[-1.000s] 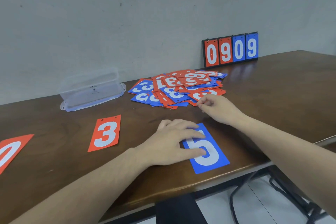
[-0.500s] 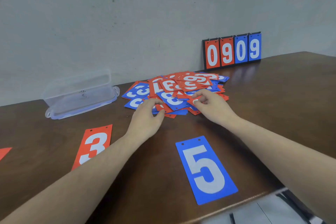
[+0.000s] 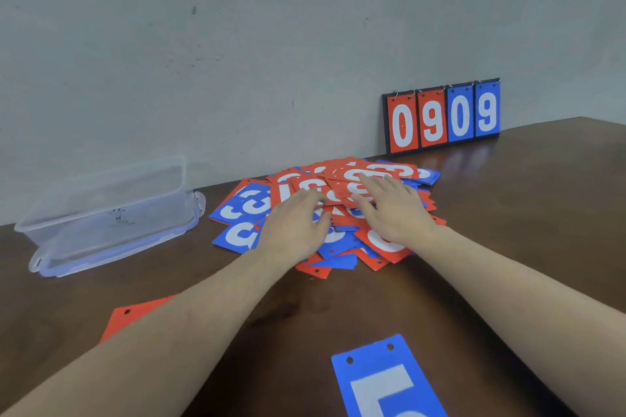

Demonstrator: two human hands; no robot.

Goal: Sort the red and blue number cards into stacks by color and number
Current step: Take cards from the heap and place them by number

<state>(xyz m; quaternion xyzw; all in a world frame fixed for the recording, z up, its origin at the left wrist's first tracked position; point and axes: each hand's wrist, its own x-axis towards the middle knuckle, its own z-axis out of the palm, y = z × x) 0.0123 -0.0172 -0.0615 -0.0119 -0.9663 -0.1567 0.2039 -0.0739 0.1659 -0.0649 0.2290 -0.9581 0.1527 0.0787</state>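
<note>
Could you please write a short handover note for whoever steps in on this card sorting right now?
Left hand: open, fingers flat on the pile of cards, gripping nothing.
Right hand: open, also spread flat on the pile.
Laid out near the table's front edge: a blue 5 card and a red card, partly hidden by the left forearm.
The scoreboard reading 0909 stands against the wall; a clear plastic container sits to the left.
Left to do: nearly all; the pile is still mixed red and blue.
</note>
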